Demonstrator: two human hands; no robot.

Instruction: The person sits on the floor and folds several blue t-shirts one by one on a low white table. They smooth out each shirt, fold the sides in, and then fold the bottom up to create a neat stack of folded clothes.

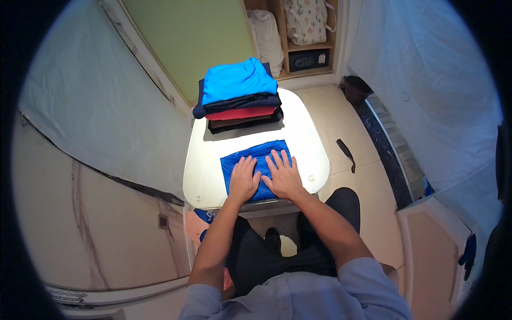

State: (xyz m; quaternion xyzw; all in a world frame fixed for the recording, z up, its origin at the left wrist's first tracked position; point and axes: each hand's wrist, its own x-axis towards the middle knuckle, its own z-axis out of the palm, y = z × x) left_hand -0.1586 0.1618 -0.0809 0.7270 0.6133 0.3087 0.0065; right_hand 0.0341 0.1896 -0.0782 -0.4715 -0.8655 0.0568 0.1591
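Note:
A folded dark-blue cloth, shiny like a garment (266,152), lies flat at the near edge of the white table (298,128). My left hand (244,178) rests palm down on its left half, fingers stretched out. Beside it, my right hand (281,175) presses flat on the right half with fingers spread; the thumbs almost meet. Farther back on the table stands a stack of folded clothes (242,113), with a bright-blue garment (240,81) on top and black, navy and red ones beneath. What kind of garment lies under my hands is not clear.
Behind the table are a green panel (197,42) and a wooden shelf unit holding a patterned bag (306,21) and a black safe (308,60). A dark bin (356,89) stands at the right. A dark strip (346,154) lies on the floor. Pale sheeting (101,106) hangs left.

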